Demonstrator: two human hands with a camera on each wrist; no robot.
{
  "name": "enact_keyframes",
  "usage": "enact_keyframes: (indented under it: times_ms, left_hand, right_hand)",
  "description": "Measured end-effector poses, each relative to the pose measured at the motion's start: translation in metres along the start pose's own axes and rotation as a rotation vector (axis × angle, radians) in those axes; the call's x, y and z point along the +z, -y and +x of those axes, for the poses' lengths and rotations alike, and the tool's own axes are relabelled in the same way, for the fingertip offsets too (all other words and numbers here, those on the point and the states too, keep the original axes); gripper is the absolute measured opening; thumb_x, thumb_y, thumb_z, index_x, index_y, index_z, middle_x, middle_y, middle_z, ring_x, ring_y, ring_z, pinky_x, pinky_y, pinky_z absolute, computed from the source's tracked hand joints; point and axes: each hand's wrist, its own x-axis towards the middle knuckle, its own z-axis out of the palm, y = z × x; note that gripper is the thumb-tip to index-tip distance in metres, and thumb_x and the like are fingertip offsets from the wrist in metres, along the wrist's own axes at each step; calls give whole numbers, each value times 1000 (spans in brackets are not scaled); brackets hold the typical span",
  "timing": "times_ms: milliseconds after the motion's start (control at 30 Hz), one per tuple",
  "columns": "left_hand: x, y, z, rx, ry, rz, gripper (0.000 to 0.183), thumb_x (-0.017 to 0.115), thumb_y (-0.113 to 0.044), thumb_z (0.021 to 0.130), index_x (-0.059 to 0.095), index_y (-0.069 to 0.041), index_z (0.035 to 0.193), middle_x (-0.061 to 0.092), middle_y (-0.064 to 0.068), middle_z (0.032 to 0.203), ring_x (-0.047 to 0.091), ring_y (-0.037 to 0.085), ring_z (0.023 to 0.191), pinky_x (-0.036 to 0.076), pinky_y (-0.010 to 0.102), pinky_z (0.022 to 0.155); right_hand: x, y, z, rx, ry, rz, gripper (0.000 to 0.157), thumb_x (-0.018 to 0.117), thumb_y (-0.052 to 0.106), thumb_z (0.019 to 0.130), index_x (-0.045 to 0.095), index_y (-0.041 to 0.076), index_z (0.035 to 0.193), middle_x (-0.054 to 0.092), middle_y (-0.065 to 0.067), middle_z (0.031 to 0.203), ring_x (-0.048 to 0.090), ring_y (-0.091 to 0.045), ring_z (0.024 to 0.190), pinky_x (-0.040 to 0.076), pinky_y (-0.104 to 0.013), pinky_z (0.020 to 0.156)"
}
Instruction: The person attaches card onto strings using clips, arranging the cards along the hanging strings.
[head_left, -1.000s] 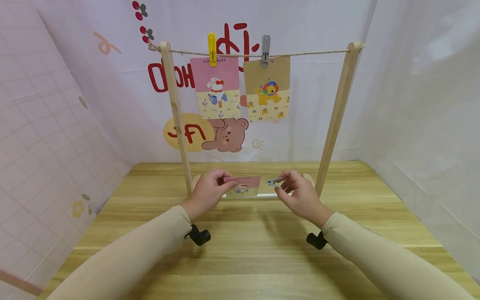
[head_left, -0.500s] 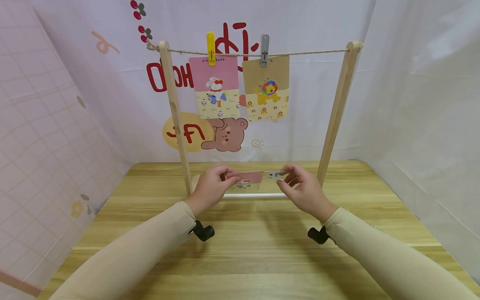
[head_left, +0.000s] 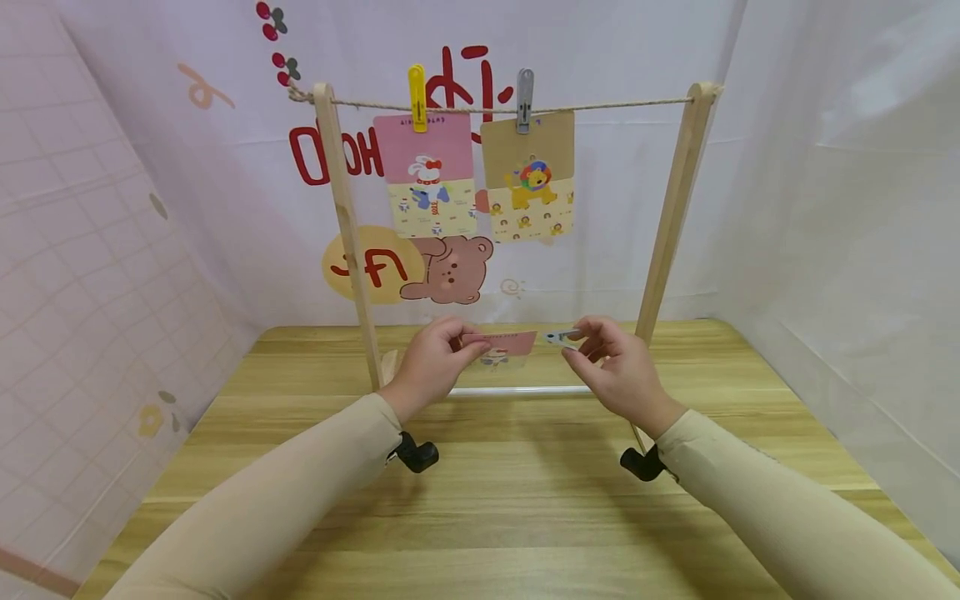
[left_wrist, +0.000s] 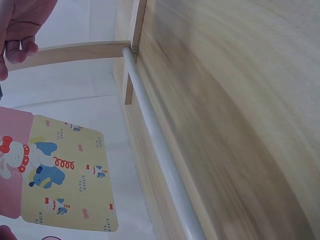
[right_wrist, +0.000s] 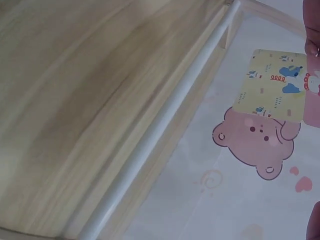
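Note:
My left hand (head_left: pixel 435 367) pinches a pink and cream card (head_left: pixel 508 345) by its left edge, thumb in front. The card bears a white rabbit-like figure and hangs in the air above the tabletop; the left wrist view shows its cream half (left_wrist: pixel 70 172) large. My right hand (head_left: pixel 618 367) pinches a grey clothespin (head_left: pixel 558 337), its nose pointing left at the card's right edge with a small gap between. On the rope (head_left: pixel 622 104) above, a yellow clothespin (head_left: pixel 417 98) holds another pink card (head_left: pixel 427 175), and a grey clothespin (head_left: pixel 524 100) holds a tan lion card (head_left: pixel 529 177).
The rope is strung between two wooden posts, a left post (head_left: pixel 347 225) and a right post (head_left: pixel 670 217). A white bar (head_left: pixel 517 391) joins them low down, just over the wooden table (head_left: pixel 510 517). A printed white cloth (head_left: pixel 615 258) hangs behind.
Both hands have risen slightly and shifted a little to the right, carrying the card and the grey clothespin. The cards on the rope stay hanging.

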Motion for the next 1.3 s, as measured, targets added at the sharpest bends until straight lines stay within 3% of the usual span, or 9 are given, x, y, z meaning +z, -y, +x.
enact_keyframes:
  times_ms: [233, 533, 867, 1300]
  left_hand:
    - [2, -8, 8, 22, 3, -21, 14, 62, -43, 85, 63, -29, 82, 53, -7, 80, 49, 13, 67, 43, 28, 56]
    - [3, -17, 17, 47, -33, -3, 16, 62, -41, 86, 65, -26, 88, 50, -7, 82, 47, 13, 72, 42, 28, 60]
    - [3, -29, 26, 108, -34, -10, 8, 61, -35, 89, 63, -28, 87, 48, -8, 82, 46, 11, 73, 42, 27, 61]
    - [3, -51, 46, 147, -37, 8, 12, 60, -37, 89, 64, -27, 90, 52, -10, 89, 50, 8, 81, 46, 26, 70]
  right_hand:
    - [-8, 5, 3, 14, -28, 1, 23, 68, 6, 82, 57, 8, 102, 64, -2, 94, 58, -10, 68, 49, -19, 59]
    - [-19, 37, 9, -7, -63, -21, 22, 67, -4, 80, 55, -2, 98, 63, -12, 90, 59, -18, 65, 48, -19, 58]
    - [-30, 43, 16, -41, -111, 25, 22, 65, -8, 79, 55, -7, 98, 62, -16, 90, 57, -19, 67, 48, -16, 60]
    - [-49, 52, 26, -56, -160, 39, 25, 64, -10, 78, 53, -10, 100, 62, -19, 91, 57, -15, 67, 46, -13, 60]
